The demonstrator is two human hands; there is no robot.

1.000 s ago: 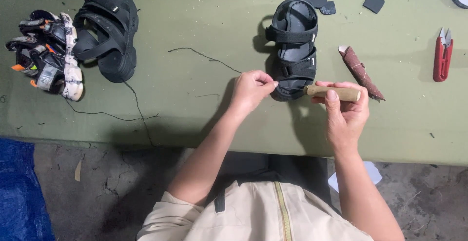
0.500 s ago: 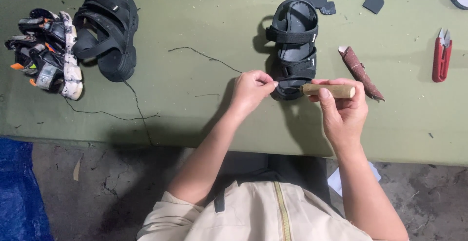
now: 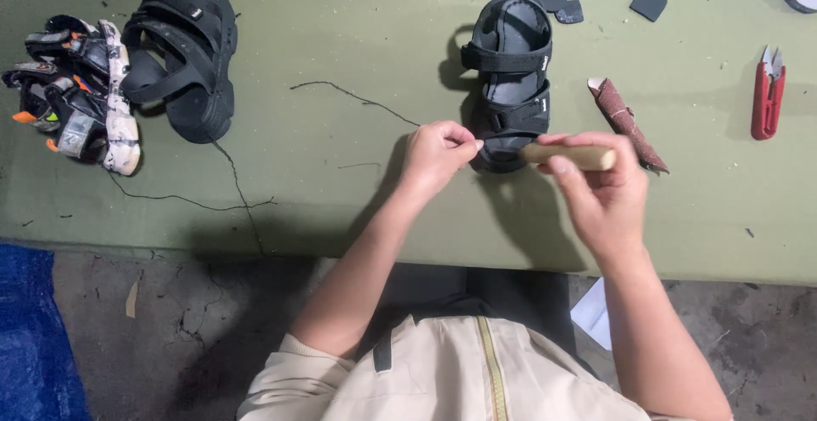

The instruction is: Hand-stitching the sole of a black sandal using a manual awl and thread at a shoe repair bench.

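Multicoloured strappy sandal (image 3: 77,89) at worktop's (image 3: 340,38) left edge, chunky black sandal (image 3: 183,55) just beside it. Left hand (image 3: 438,157), fingers pinched on thin dark thread (image 3: 357,97) trailing left. Black strapped sandal (image 3: 509,80) lies mid-worktop, toe end between hands. Right hand (image 3: 600,191), fingers wrapped around wooden-handled tool (image 3: 568,156) at toe. Brown sandpaper roll (image 3: 625,123), red thread snips (image 3: 768,91) further right.

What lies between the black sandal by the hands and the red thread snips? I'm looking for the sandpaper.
In the head view, a brown sandpaper roll lies between the black sandal and the red thread snips, on the green table.
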